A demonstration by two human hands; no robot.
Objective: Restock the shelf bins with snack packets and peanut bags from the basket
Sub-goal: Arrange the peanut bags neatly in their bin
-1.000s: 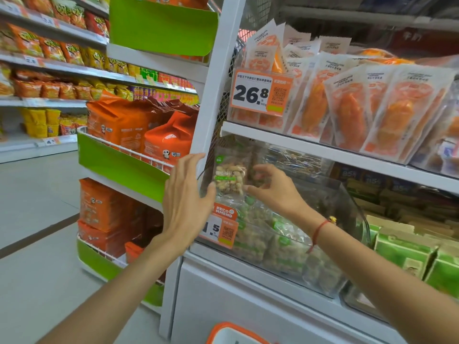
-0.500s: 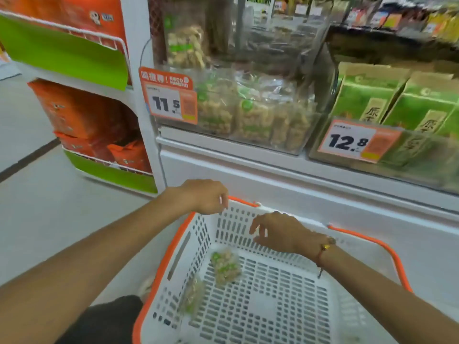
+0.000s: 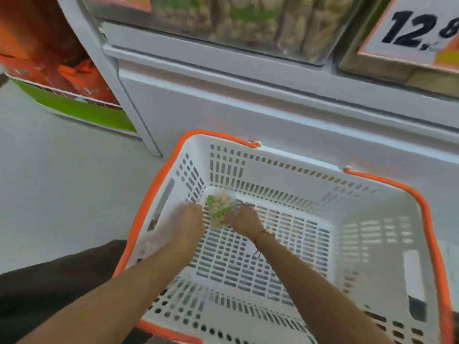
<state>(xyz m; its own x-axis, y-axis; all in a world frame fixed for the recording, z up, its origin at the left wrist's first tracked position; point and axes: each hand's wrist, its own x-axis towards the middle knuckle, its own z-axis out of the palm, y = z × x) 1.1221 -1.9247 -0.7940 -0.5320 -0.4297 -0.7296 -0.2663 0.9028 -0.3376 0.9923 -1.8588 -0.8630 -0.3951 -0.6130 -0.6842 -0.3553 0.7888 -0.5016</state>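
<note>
A white basket [image 3: 293,167] with an orange rim stands on the floor against the shelf base. Near its far left corner lies a clear peanut bag [image 3: 218,209] with green print. My right hand [image 3: 244,219] grips the bag's right edge. My left hand [image 3: 191,218] has its fingers curled at the bag's left edge; the view is blurred there. A second clear packet [image 3: 155,223] shows faintly against the basket's left wall, beside my left wrist. Above, the clear shelf bin [image 3: 248,23] holds several peanut bags.
A price tag reading 12.8 [image 3: 417,28] hangs on the neighbouring bin at the top right. Orange packets [image 3: 84,78] fill a green-fronted rack at the left. Grey floor [image 3: 62,182] lies left of the basket. My dark-clothed knee [image 3: 49,281] is at the lower left.
My hands left the shelf bin, dropped to the basket rim, and now reach down inside it onto the peanut bag. The view tilted down from the shelves to the basket.
</note>
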